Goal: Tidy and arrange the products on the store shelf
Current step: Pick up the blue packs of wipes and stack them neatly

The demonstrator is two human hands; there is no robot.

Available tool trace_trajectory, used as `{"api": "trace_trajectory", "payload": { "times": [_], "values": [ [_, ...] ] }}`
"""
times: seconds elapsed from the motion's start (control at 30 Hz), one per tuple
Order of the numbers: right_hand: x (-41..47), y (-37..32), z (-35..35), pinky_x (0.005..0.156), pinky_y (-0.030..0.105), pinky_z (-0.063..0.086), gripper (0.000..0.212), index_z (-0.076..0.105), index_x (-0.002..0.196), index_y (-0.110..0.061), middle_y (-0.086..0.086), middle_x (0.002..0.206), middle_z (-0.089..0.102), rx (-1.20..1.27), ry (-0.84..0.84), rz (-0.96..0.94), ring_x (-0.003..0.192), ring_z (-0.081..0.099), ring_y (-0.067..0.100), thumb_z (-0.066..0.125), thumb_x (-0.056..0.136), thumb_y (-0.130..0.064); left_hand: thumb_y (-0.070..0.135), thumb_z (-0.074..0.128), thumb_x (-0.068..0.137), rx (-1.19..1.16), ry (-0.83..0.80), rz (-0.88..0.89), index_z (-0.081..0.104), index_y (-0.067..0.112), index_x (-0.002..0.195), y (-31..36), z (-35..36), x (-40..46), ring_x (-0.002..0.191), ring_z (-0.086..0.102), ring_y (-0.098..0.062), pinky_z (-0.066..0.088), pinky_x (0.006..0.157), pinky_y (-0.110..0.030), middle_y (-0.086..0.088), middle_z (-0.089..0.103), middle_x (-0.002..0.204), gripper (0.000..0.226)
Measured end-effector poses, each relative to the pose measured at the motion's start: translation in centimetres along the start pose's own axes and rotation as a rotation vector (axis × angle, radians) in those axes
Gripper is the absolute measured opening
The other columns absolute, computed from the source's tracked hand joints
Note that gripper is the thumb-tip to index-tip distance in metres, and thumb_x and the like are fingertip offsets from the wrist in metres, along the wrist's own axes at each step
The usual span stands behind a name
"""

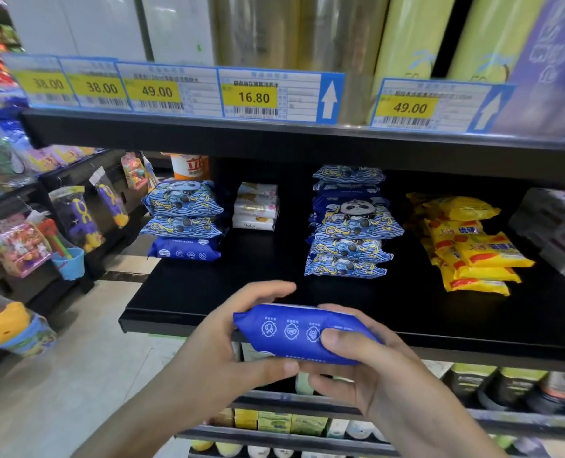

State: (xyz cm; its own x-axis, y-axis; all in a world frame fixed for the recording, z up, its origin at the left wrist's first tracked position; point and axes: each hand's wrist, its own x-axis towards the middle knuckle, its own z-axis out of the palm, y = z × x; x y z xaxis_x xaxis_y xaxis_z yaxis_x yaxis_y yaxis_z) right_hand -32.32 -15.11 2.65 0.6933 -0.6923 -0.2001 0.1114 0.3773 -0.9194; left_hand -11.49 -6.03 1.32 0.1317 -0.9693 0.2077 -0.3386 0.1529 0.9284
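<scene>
Holding a blue wipes pack (294,332) in both hands, out in front of the black shelf's (188,292) front edge and not yet on it. Left hand (238,338) curls round the pack's left end, fingers over the top, thumb beneath. Right hand (357,361) grips the right end, thumb pressed on the plain printed face, fingers under. The side with icons is turned toward the camera; panda artwork not visible on it.

On the shelf: left stack (185,219) of matching blue packs, three high, bottom one showing the same plain icon side. Taller middle stack (350,226) of panda packs, leaning and fanned forward. Small white boxes (256,206) between the two. Yellow packs (469,242) to the right, slumped.

Judgement on the step: the pack probably belongs on one of the blue stacks; the left is shorter and steadier, so the better landing spot. Worth turning the pack so the panda face is up, matching the upper packs. Keep it level, lower it square onto the stack, edges aligned, release one hand at a time. Soft packaging will sag and slide if set off-centre. The middle stack likely needs squaring before anything goes on it.
</scene>
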Motion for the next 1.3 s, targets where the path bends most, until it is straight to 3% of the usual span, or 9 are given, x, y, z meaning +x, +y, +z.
{"api": "trace_trajectory", "payload": {
  "times": [0.13, 0.23, 0.33, 0.47, 0.6, 0.8, 0.97, 1.1, 1.3],
  "values": [
    [0.1, 0.3, -0.3, 0.075, 0.036, 0.062, 0.061, 0.077, 0.109, -0.022, 0.015, 0.118, 0.074, -0.010, 0.014, -0.097, 0.099, 0.075, 0.033, 0.091, 0.050, -0.017, 0.004, 0.073, 0.079, 0.142, -0.033, -0.088, 0.034, 0.061, 0.150, -1.6, -0.6, -0.5, 0.131, 0.057, -0.010, 0.057, 0.090, -0.024, 0.015, 0.054, 0.146, 0.099],
    [0.0, 0.3, -0.3, 0.081, 0.032, 0.060, 0.066, 0.074, 0.112, -0.031, 0.009, 0.118, 0.074, -0.087, -0.026, -0.198, 0.101, 0.074, 0.028, 0.090, 0.049, -0.018, -0.009, 0.066, 0.094, -0.098, 0.100, -0.249, 0.050, 0.041, 0.145, -2.2, -0.7, 0.3, 0.116, 0.068, -0.020, 0.057, 0.082, -0.032, 0.000, 0.067, 0.129, 0.073],
    [-0.2, 0.5, -0.6, 0.081, 0.031, 0.059, 0.071, 0.067, 0.119, -0.036, 0.004, 0.123, 0.072, -0.190, -0.051, -0.297, 0.102, 0.073, 0.028, 0.091, 0.055, -0.017, 0.014, 0.056, 0.104, -0.444, 0.242, -0.508, 0.064, 0.018, 0.132, -1.8, -1.2, 1.2, 0.087, 0.077, -0.023, 0.055, 0.079, -0.043, -0.007, 0.080, 0.100, 0.029],
    [-0.4, 0.7, -0.6, 0.084, 0.037, 0.060, 0.075, 0.057, 0.130, -0.038, 0.001, 0.123, 0.070, -0.316, -0.063, -0.352, 0.106, 0.070, 0.034, 0.089, 0.067, -0.012, 0.058, 0.054, 0.097, -0.468, 0.001, -0.718, 0.069, 0.018, 0.128, 1.0, -1.0, 1.7, 0.104, 0.075, -0.028, 0.064, 0.086, -0.044, -0.013, 0.075, 0.124, 0.053],
    [-0.5, 1.1, -0.3, 0.090, 0.051, 0.059, 0.081, 0.049, 0.136, -0.037, 0.004, 0.121, 0.071, -0.416, -0.084, -0.343, 0.104, 0.071, 0.035, 0.087, 0.072, -0.008, 0.042, 0.090, 0.075, -0.372, -0.039, -0.677, 0.062, 0.021, 0.131, 1.8, -0.3, 0.9, 0.102, 0.077, -0.021, 0.063, 0.089, -0.041, -0.008, 0.078, 0.118, 0.066],
    [-1.0, 1.1, -0.6, 0.092, 0.044, 0.061, 0.088, 0.046, 0.140, -0.047, -0.004, 0.130, 0.065, -0.515, -0.119, -0.322, 0.113, 0.069, 0.027, 0.085, 0.076, -0.001, 0.043, 0.093, 0.058, -0.380, -0.064, -0.620, 0.062, 0.022, 0.134, 1.6, -0.1, 0.0, 0.108, 0.076, -0.024, 0.055, 0.099, -0.043, -0.005, 0.078, 0.118, 0.084],
    [-0.7, 0.2, -0.3, 0.090, 0.025, 0.057, 0.113, 0.029, 0.144, -0.066, -0.038, 0.143, 0.042, -0.553, -0.056, -0.283, 0.122, 0.060, -0.004, 0.091, 0.050, -0.071, 0.031, 0.091, 0.071, -0.388, -0.063, -0.525, 0.062, 0.024, 0.131, 1.1, -0.1, -0.4, 0.110, 0.075, -0.025, 0.061, 0.089, -0.035, -0.003, 0.077, 0.122, 0.067],
    [-1.2, 0.2, -1.0, 0.099, 0.041, 0.057, 0.106, 0.022, 0.139, -0.077, -0.038, 0.138, 0.046, -0.511, -0.033, -0.210, 0.122, 0.063, 0.006, 0.087, 0.055, -0.074, 0.039, 0.094, 0.064, -0.354, -0.009, -0.457, 0.061, 0.027, 0.131, 0.6, -0.5, -0.6, 0.114, 0.074, -0.023, 0.051, 0.103, -0.045, 0.001, 0.076, 0.124, 0.076],
    [-1.0, -0.2, -0.3, 0.082, 0.034, 0.063, 0.088, 0.045, 0.138, -0.058, -0.025, 0.120, 0.065, -0.456, -0.025, 0.035, 0.098, 0.073, 0.010, 0.066, 0.057, -0.085, 0.027, 0.094, 0.066, -0.265, 0.036, -0.217, 0.063, 0.040, 0.120, 0.4, -0.4, -0.3, 0.113, 0.073, -0.022, 0.061, 0.088, -0.026, -0.003, 0.076, 0.123, 0.062]
  ]
}}
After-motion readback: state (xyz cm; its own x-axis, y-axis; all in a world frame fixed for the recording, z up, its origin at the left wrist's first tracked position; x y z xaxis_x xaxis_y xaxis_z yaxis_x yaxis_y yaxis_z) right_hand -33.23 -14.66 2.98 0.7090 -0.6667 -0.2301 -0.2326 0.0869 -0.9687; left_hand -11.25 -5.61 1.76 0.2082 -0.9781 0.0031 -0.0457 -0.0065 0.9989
